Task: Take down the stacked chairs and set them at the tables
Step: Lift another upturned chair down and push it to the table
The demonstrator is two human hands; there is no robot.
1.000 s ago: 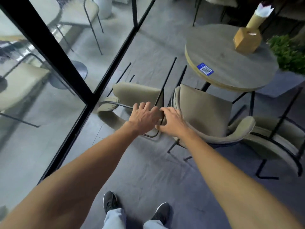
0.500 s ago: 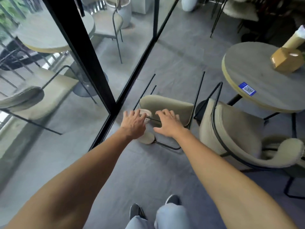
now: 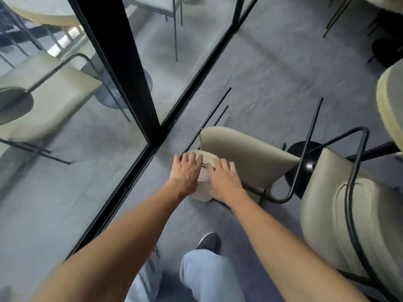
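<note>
A beige padded chair [image 3: 246, 153] with thin black metal legs lies tipped over on the grey floor next to the glass wall, legs pointing away from me. My left hand [image 3: 187, 171] lies over the rounded end of its backrest, fingertips at a black leg. My right hand [image 3: 224, 182] grips the same padded part just to the right, fingers over the black frame rod. A second beige chair [image 3: 353, 214] stands tilted at the right, close to me and apart from the first. The round table's edge [image 3: 390, 99] shows at the far right.
A black-framed glass wall [image 3: 122, 62] runs diagonally on the left, with another chair [image 3: 43, 88] and table behind it. The table's black base [image 3: 305, 166] sits between the two chairs. My shoe [image 3: 207, 240] and legs are below the hands. Grey floor stretches ahead.
The tipped chair has come away from the second chair toward the glass wall, with both hands staying on it. My view has shifted left and nearer, pushing the table to the right edge.
</note>
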